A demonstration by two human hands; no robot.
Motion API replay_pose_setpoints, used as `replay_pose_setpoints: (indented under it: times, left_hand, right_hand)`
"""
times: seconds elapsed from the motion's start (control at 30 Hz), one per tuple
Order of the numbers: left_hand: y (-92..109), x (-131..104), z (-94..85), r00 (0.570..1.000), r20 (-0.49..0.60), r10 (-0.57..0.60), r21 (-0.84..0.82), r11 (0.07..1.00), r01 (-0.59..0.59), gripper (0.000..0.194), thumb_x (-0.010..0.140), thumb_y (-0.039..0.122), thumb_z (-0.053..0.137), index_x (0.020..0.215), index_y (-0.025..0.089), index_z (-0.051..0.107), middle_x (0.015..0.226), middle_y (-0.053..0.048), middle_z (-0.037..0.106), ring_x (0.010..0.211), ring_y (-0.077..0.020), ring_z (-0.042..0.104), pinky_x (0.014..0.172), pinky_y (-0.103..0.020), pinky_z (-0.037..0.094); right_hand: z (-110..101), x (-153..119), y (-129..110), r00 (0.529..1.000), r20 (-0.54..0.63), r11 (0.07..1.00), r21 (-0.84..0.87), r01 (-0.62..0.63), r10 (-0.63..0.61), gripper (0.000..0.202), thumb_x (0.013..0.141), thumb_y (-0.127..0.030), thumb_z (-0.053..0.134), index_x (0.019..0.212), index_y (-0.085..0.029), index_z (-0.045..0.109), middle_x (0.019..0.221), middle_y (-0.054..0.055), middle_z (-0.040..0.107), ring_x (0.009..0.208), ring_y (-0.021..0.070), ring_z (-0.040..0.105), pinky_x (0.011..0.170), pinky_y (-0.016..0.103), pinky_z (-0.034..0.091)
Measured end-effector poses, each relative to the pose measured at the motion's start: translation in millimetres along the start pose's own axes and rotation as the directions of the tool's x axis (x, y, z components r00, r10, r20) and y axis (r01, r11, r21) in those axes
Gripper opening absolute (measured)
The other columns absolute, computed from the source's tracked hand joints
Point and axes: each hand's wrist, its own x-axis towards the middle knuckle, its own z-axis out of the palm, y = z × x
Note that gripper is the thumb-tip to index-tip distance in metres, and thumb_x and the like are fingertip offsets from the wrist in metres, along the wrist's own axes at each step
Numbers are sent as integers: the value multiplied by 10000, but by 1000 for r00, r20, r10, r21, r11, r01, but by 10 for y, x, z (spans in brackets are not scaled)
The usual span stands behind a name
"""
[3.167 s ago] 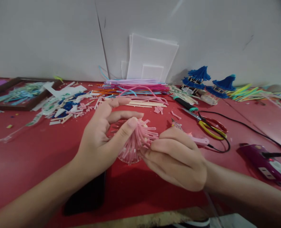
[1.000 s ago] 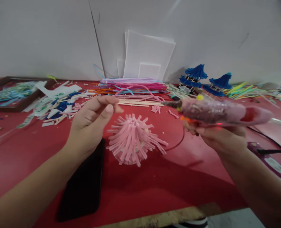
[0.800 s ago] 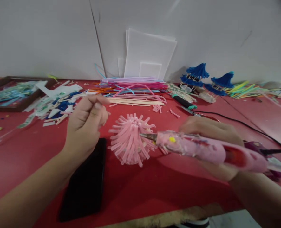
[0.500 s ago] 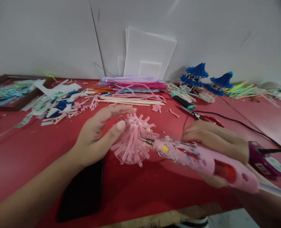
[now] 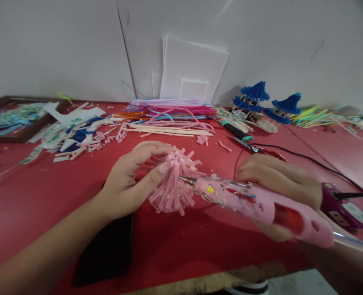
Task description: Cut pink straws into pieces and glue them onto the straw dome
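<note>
A tuft of pink strips (image 5: 172, 192), spreading out from a gathered top, stands on the red table in front of me. My left hand (image 5: 135, 176) pinches it near the top between thumb and fingers. In my right hand (image 5: 276, 180) is a pink hot glue gun (image 5: 261, 205), spattered with dried glue. Its metal nozzle points left and appears to touch the front strips. A clear glue stick (image 5: 353, 241) sticks out of the gun's rear. The gun's handle and trigger are hidden.
A black phone (image 5: 107, 254) lies below my left wrist. Behind are bundled coloured stems (image 5: 172, 110), blue roofed models (image 5: 250, 96), a green-black tool (image 5: 237, 131) and red-handled pliers (image 5: 270, 153). Scraps (image 5: 77, 139) and a brown frame (image 5: 24, 133) lie left; a purple power socket (image 5: 344, 207) sits right.
My left hand has shifted slightly right, its fingers closing on the tuft's top. The glue gun has moved slightly left, its nozzle still at the strips.
</note>
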Motion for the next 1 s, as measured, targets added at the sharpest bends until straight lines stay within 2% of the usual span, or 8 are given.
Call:
replay_pose_setpoints:
  times: [0.07,0.13,0.2,0.3,0.4,0.67,0.9,1.0]
  left_hand:
    - [1,-7,-1,1000,3,6,1,1000,-7,220,874,237,592,1076,241,679,1065,-64,704,1005,-211,669,892,-318,556]
    - [-2,-16,1,1000,4,-2,-10,1000,2,228,876,230,591,1088,236,677,1082,-68,699,1009,-211,669,886,-313,556]
    - [-5,-22,6,1000,0,-18,-28,999,18,225,874,237,594,1082,234,679,1086,-70,700,999,-218,673,854,-308,567]
    - [-11,-25,14,999,-1,-49,-41,998,49,223,866,261,606,1075,234,681,1092,-70,702,977,-223,680,789,-295,585]
    - [-21,-24,18,998,-4,-67,-42,997,67,228,869,273,605,1084,236,672,1083,-66,707,956,-221,685,760,-292,589]
    - [-43,-42,20,994,25,-111,-107,988,113,261,901,293,585,1144,211,635,1105,-81,688,974,-207,672,814,-289,547]
    - [-36,-45,23,991,28,-130,-125,983,132,260,901,306,593,1145,225,633,1103,-79,692,967,-218,671,813,-316,542]
    - [-35,-44,20,993,25,-111,-125,986,114,255,906,295,587,1147,222,631,1104,-81,686,973,-214,668,824,-315,537]
  right_hand:
    - [7,10,15,999,-11,999,40,37,-37,120,932,-184,396,879,-185,504,712,44,549,645,139,544,559,281,479]
    - [19,21,19,999,-43,999,45,13,-11,68,871,-134,460,876,-184,505,726,38,542,647,132,531,556,276,460]
    - [35,29,23,997,-75,999,35,-27,29,73,812,-130,499,856,-186,510,724,29,536,635,128,517,542,276,441]
    - [57,30,47,990,-142,1000,15,-16,18,37,773,-191,501,803,-189,522,674,17,511,603,141,501,520,297,425]
    - [54,27,66,985,-170,1000,-10,-20,18,47,782,-218,494,768,-195,533,647,14,507,613,156,529,539,313,433]
    - [26,12,44,995,-94,999,31,-10,13,107,796,-105,520,874,-166,558,764,47,575,696,140,575,604,291,480]
    - [41,-5,64,997,-81,1000,14,21,-19,67,842,-132,483,866,-189,509,735,37,537,654,135,529,557,285,455]
    - [43,-39,71,995,-100,1000,3,7,-7,89,817,-114,469,835,-195,501,715,28,522,634,133,523,541,283,438]
